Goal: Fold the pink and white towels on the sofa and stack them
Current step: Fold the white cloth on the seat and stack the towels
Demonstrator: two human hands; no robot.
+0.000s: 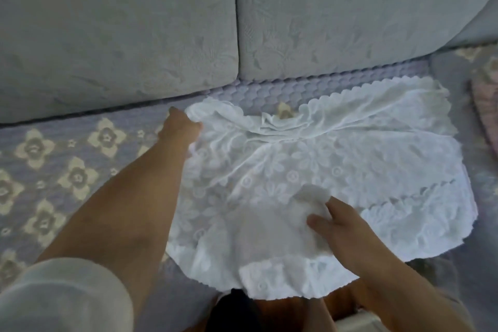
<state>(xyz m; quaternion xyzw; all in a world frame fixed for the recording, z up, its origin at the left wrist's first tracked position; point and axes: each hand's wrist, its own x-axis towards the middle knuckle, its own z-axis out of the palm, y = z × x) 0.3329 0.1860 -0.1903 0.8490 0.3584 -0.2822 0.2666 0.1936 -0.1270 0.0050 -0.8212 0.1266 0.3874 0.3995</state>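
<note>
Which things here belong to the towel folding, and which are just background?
Job: white towel; pink towel at the right edge; left hand and right hand, both gripping the white towel.
Background: flowered sofa cover; grey back cushions.

My left hand (180,127): fingertips buried under the white towel (336,170) corner. Right hand (342,226): palm side unseen. Pink towel (485,110) cut off by right edge, blurred. Towel's near hem hides the sofa (80,170) front.
</note>
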